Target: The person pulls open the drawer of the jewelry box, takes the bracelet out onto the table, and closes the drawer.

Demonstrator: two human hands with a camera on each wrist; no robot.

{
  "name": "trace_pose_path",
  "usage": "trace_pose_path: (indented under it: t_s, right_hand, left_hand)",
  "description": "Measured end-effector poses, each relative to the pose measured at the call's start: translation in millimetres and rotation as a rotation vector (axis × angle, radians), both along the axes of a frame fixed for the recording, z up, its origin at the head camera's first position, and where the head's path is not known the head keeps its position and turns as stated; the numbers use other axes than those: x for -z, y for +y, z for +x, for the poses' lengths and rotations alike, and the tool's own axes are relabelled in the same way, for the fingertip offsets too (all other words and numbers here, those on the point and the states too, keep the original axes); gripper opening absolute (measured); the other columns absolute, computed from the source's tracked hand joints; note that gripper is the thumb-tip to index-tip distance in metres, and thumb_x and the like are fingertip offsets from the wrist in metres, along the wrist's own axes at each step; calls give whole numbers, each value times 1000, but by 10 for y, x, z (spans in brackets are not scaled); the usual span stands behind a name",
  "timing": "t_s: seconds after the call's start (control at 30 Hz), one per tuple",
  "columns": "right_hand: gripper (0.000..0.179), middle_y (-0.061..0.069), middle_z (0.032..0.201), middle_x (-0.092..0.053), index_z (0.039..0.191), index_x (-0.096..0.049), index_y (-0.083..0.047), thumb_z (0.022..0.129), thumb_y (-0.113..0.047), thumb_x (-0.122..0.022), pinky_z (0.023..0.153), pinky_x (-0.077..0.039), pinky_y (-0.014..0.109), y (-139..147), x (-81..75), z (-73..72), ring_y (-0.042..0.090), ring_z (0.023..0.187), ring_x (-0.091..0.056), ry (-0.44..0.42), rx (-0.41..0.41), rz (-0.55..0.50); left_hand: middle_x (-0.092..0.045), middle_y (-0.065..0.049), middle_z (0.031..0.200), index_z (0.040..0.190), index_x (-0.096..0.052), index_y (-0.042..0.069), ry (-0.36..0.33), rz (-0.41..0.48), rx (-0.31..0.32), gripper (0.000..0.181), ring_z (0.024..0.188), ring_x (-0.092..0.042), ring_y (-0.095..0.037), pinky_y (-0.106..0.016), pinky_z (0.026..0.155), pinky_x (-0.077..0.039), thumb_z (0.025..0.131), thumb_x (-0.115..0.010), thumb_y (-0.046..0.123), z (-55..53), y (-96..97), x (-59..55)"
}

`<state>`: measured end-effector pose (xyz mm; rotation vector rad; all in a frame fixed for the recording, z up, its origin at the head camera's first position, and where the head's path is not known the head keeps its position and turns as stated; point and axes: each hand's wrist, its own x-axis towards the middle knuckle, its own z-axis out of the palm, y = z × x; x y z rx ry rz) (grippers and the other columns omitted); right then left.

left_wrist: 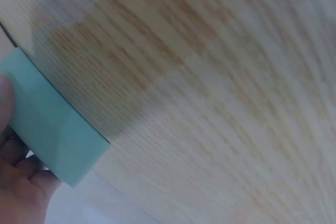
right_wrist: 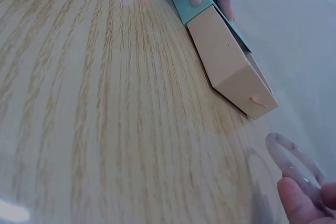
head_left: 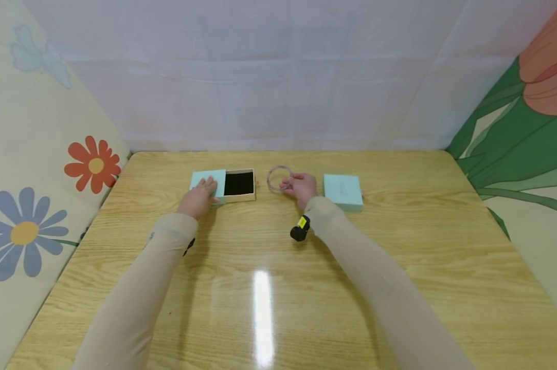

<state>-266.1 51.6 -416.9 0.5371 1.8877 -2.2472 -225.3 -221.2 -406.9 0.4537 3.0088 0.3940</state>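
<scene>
A drawer-style gift box with a light-blue sleeve [head_left: 199,177] lies on the table, its cream drawer [head_left: 241,197] slid partly out to the right. Black lining [head_left: 239,183] shows inside. My left hand [head_left: 198,199] holds the sleeve, fingers over the top and thumb against the near side [left_wrist: 58,121]. To the right of the drawer, my right hand [head_left: 302,187] pinches a pale translucent bangle [head_left: 270,180] between thumb and fingers. In the right wrist view the bangle [right_wrist: 286,153] is tilted, apart from the drawer end with its small cord loop [right_wrist: 258,102].
A second light-blue box [head_left: 343,191] lies shut on the wooden table [head_left: 222,288], just right of my right hand. A white cloth [head_left: 278,92] hangs behind the table's back edge. Panels with painted flowers [head_left: 23,234] stand on both sides.
</scene>
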Motion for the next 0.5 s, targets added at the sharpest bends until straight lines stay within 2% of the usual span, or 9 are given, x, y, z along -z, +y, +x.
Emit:
trace_pose_path:
  t_s: [0.27,0.5]
  right_hand:
    - [30,28,112,-63,128,-51,12,99,5,-48,73,-59,22,0,27,-8,15,71,-64,6,2,2]
    - [31,30,115,-62,127,-51,14,97,7,-49,76,-59,23,-9,34,-4,17,74,-65,9,1,9]
  left_hand:
    - [-25,-29,151,143,-37,-11,-36,3,-6,55,139,-24,-47,-61,110,-27,98,-56,16,-8,-3,-9]
    - [-27,-29,151,142,-38,-11,-24,1,-3,54,138,-25,-47,-61,110,-28,98,-56,16,-7,7,-6]
